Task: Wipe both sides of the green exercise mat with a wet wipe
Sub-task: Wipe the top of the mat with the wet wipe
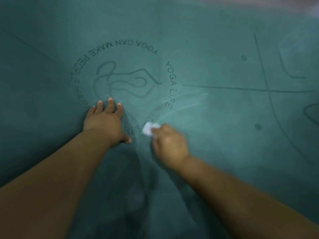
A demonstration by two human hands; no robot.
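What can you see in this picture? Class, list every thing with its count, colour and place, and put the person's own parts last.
exercise mat: one, green, fills nearly the whole view under both hands.
round printed logo: one, dark lines on the mat, upper left of centre, a ring of words around a line drawing.
printed guide lines: several, dark, on the right part of the mat, with two dark dots near them.
wet streaks: a patch, pale, right of the logo, above the wipe.
wet wipe: one, white, bunched, on the mat at centre.
left hand: one, flat on the mat, fingers spread over the logo's lower edge.
right hand: one, blurred, holds the wipe against the mat.
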